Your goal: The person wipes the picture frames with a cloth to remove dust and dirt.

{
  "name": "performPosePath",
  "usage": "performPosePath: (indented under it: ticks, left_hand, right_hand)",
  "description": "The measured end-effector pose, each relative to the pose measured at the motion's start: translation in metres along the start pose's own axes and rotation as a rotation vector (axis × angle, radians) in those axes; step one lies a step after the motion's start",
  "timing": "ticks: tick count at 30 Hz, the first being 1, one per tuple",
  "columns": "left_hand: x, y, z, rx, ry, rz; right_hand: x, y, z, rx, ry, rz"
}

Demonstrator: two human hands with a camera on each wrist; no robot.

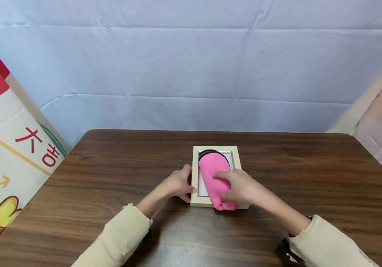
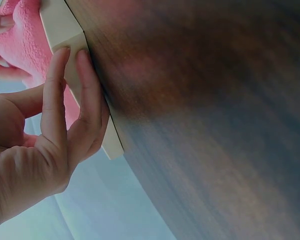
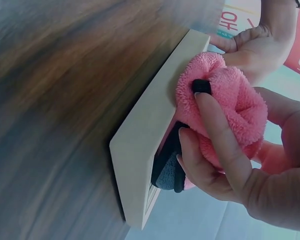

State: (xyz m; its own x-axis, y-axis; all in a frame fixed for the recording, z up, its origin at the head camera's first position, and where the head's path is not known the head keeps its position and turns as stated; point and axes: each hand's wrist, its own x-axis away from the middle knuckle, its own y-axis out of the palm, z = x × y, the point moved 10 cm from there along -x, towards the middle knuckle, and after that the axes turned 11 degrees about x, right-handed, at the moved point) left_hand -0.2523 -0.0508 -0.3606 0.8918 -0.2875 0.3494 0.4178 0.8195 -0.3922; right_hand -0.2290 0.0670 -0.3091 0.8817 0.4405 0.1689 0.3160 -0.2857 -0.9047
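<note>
A cream picture frame (image 1: pixel 217 148) lies flat on the table, a white panel inside its border. My left hand (image 1: pixel 179 183) holds the frame's left side, its thumb over the border and fingertips against the outer edge (image 2: pixel 76 60) in the left wrist view. On the frame lies a bunched pink plush cloth (image 1: pixel 212 168) with dark trim at its far end. My right hand (image 1: pixel 241 185) grips this cloth near its lower end. In the right wrist view, the cloth (image 3: pixel 240 95) shows a black tab and a dark grey part beneath, against the frame. The cloth covers much of the panel.
The brown wooden table (image 1: pixel 297 167) extends to both sides of the frame. A pale blue sheet (image 1: pixel 184 66) hangs behind its far edge. Printed cloths (image 1: pixel 14 159) with red characters hang at the left and right.
</note>
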Motion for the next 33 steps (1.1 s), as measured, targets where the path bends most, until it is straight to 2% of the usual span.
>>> performPosePath:
  ticks: [12,22,33]
  left_hand:
    - [0.0,0.0,-0.001,0.013,-0.013,-0.002]
    - [0.0,0.0,-0.004,-0.015,-0.043,0.001]
    - [-0.001,0.0,-0.003,-0.007,-0.036,0.007]
  right_hand:
    - [0.016,-0.004,0.021,-0.123,0.072,-0.028]
    - [0.027,-0.007,0.01,-0.006,0.043,-0.011]
    - [0.027,0.001,0.007,0.042,0.061,0.024]
